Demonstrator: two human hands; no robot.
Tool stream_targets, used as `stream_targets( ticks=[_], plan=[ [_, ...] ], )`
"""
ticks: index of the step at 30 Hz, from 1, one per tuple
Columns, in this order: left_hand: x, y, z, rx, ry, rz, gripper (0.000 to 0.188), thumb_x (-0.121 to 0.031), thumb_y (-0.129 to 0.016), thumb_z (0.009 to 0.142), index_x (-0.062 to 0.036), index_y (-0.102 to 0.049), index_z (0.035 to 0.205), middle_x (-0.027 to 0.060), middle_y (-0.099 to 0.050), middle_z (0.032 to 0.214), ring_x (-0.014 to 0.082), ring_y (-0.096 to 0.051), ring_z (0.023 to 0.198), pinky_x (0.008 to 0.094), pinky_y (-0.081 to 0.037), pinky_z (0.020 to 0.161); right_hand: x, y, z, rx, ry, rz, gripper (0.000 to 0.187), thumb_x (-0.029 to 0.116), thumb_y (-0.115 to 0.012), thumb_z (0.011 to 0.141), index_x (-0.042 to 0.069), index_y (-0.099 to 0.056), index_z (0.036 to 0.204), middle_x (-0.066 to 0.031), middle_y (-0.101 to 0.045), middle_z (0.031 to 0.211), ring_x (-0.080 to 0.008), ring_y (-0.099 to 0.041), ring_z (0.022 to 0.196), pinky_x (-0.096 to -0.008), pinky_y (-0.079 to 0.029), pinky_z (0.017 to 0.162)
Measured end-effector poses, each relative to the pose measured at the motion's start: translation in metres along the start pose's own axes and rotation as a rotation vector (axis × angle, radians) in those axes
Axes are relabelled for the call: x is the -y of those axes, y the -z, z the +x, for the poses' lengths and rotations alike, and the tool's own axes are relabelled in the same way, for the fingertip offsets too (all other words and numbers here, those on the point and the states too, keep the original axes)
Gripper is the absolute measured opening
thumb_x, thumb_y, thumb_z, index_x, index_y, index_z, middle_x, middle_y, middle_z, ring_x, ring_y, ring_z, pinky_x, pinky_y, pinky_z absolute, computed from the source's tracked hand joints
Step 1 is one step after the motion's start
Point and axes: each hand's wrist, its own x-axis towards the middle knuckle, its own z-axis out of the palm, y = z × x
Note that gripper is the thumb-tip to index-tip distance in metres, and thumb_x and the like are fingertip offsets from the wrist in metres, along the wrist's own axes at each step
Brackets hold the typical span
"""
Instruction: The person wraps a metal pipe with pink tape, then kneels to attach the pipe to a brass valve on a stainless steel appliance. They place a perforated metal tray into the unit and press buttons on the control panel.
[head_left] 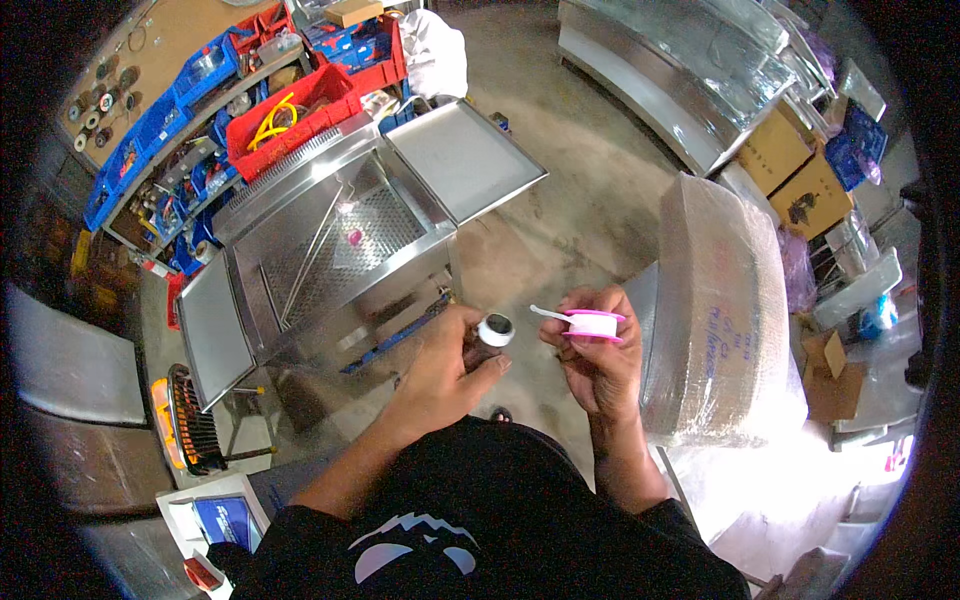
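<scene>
While a dark pipe (487, 346) with a white end is wrapped in the left hand (437, 368) near the middle of the head view, a pink spool of white tape (592, 325) is pinched just to the right by the right hand (603, 355). A loose bit of tape (548, 314) is pointed left. Toward the upper left, a shiny metal bench (388, 293) and a red bin (300, 133) are seen.

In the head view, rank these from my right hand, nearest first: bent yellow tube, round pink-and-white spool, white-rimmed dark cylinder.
1. Pink-and-white spool: in the right hand.
2. Dark cylinder: in the left hand.
3. Yellow tube: upper left, in a red plastic bin.
</scene>
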Motion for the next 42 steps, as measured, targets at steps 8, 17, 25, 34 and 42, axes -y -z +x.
stream_targets(
  ticks=[8, 17, 25, 34, 42],
  plan=[
    [0.003, -0.008, 0.004, -0.189, -0.326, 0.444, 0.061, -0.022, -0.079, 0.078, -0.0031, -0.054, 0.131, 0.016, -0.065, 0.118, 0.0357, -0.063, 0.108, 0.044, -0.052, 0.093, 0.0, -0.006, 0.005, 0.063, 0.036, -0.213, 0.032, -0.004, -0.075, 0.079, 0.006, -0.047, 0.092, -0.0181, -0.059, 0.105, -0.0266, -0.069, 0.091, -0.0377, -0.06, 0.086],
    [0.004, 0.004, -0.001, -0.356, -0.496, 0.339, 0.066, -0.009, -0.078, 0.073, 0.0012, -0.051, 0.133, 0.0144, -0.064, 0.099, 0.0322, -0.063, 0.086, 0.0406, -0.054, 0.076, -0.013, -0.017, 0.004, 0.225, -0.004, -0.496, 0.036, -0.012, -0.075, 0.076, 0.009, -0.048, 0.087, -0.0146, -0.064, 0.104, -0.0202, -0.063, 0.098, -0.0322, -0.055, 0.085],
    [0.002, 0.017, -0.01, -0.345, -0.453, 0.331, 0.051, -0.009, -0.079, 0.074, -0.0018, -0.058, 0.12, 0.013, -0.066, 0.097, 0.0309, -0.063, 0.086, 0.0394, -0.053, 0.076, -0.025, -0.02, -0.001, 0.217, 0.055, -0.601, 0.036, -0.012, -0.076, 0.075, 0.009, -0.048, 0.084, -0.0142, -0.062, 0.103, -0.0202, -0.063, 0.095, -0.0326, -0.055, 0.086],
    [0.008, 0.014, -0.015, -0.347, -0.398, 0.33, 0.048, -0.015, -0.082, 0.072, -0.0053, -0.063, 0.116, 0.0134, -0.069, 0.105, 0.0342, -0.067, 0.095, 0.0428, -0.054, 0.084, -0.027, -0.015, -0.01, 0.172, 0.045, -0.618, 0.039, -0.015, -0.075, 0.071, 0.009, -0.047, 0.084, -0.0137, -0.064, 0.107, -0.0188, -0.062, 0.1, -0.0305, -0.05, 0.089],
    [0.012, 0.019, -0.011, -0.407, -0.432, 0.359, 0.048, -0.011, -0.078, 0.077, -0.0005, -0.062, 0.121, 0.016, -0.068, 0.103, 0.034, -0.065, 0.087, 0.042, -0.053, 0.079, -0.021, -0.015, -0.018, 0.129, -0.066, -0.455, 0.037, -0.004, -0.081, 0.074, 0.008, -0.048, 0.087, -0.0146, -0.06, 0.113, -0.0199, -0.063, 0.101, -0.0336, -0.052, 0.09]
  ],
)
